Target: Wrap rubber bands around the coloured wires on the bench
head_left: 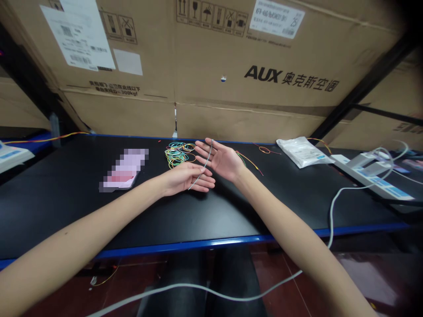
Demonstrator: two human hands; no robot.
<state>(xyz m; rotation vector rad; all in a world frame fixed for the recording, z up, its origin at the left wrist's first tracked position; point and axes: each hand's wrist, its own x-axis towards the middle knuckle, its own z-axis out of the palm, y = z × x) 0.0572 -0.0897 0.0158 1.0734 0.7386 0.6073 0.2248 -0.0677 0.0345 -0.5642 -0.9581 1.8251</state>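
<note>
A short, thin grey cord (pixel 209 155) runs slantwise between my two hands above the black table. My left hand (pixel 181 179) has its thumb on the cord, pressing it against the fingers, and the lower end sticks out below them. My right hand (pixel 225 162) is palm up with its fingers stretched out, and the upper part of the cord crosses in front of them. Just behind my hands lies a tangled heap of thin green, yellow and orange strands (pixel 176 156). A few more coloured strands (pixel 253 164) show beyond my right hand.
A phone with a pixelated screen (pixel 124 169) lies at left on the black table (pixel 158 220). Right of my hands are a white plastic packet (pixel 302 151) and a power strip (pixel 373 176) with a white cable (pixel 332 211). A large cardboard box (pixel 205 57) stands behind.
</note>
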